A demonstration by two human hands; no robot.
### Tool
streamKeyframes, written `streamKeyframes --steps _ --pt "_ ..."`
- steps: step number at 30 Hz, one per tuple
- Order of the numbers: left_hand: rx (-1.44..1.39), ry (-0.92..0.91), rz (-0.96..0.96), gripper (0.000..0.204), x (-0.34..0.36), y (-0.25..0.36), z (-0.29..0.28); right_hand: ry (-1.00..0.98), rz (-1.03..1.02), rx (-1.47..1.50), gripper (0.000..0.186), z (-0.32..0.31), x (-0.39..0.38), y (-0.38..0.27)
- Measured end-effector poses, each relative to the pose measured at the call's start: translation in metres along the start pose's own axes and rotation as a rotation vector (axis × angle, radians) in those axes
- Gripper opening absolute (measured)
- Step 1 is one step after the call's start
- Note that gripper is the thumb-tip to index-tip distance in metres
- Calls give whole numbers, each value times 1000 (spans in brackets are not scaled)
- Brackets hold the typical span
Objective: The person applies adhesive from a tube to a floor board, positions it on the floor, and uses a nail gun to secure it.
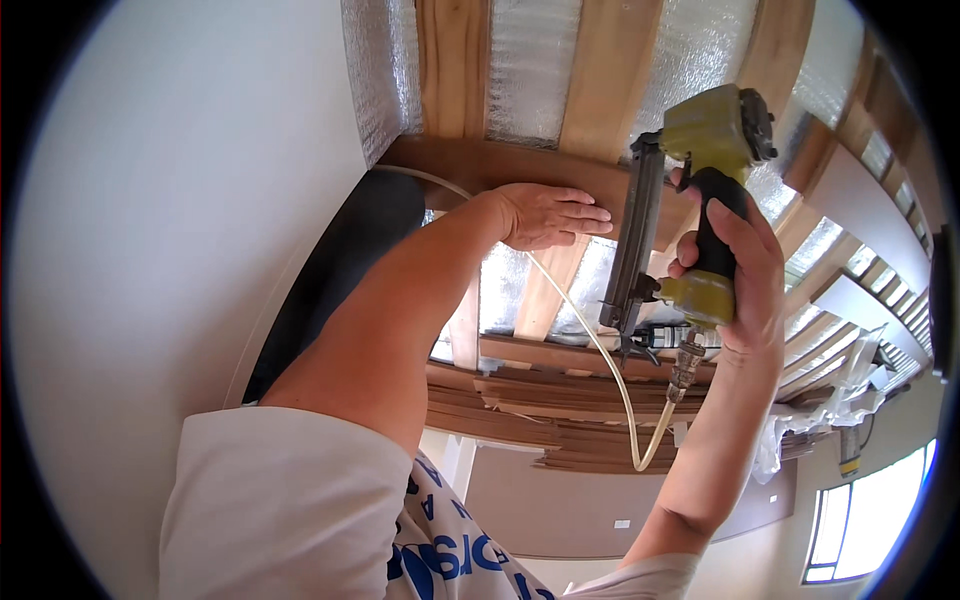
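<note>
My left hand (pixel 558 215) lies flat with its fingers stretched out against a brown wooden board (pixel 480 162), which runs crosswise over paler wooden battens (pixel 610 75). In my right hand (pixel 752 262) is a yellow-green air nail gun (pixel 708 128), gripped by its black handle. The gun's long dark magazine (pixel 635 240) is on the side toward my left hand. Whether its nose touches the board cannot be made out. From the fitting under the handle, a pale air hose (pixel 618 385) loops down and back up behind my left forearm.
Silvery foil insulation (pixel 530 65) shows between the battens. A white wall (pixel 190 200) rises on the left, beside a black panel (pixel 335 285). Several brown boards (pixel 570 435) are stacked beyond my arms. Crumpled clear plastic (pixel 825 410) and a bright window (pixel 870 515) are at right.
</note>
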State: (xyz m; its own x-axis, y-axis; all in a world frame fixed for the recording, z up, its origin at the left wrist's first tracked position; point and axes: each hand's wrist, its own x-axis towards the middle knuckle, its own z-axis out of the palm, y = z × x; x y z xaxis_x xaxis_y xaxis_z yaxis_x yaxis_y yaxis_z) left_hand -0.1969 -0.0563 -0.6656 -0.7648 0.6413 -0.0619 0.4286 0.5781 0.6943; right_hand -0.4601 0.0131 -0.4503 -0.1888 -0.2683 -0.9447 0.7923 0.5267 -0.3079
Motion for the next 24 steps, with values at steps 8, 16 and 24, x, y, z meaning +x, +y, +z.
streamKeyframes --steps 8,16,24 --pt "-13 183 50 25 3 -2 3 -116 76 -38 33 7 19 24" --pt "0 20 34 35 6 -2 -11 -95 120 -223 29 33 25 20" --pt "-173 223 -26 41 5 3 22 163 -133 -90 31 -1 -40 43"
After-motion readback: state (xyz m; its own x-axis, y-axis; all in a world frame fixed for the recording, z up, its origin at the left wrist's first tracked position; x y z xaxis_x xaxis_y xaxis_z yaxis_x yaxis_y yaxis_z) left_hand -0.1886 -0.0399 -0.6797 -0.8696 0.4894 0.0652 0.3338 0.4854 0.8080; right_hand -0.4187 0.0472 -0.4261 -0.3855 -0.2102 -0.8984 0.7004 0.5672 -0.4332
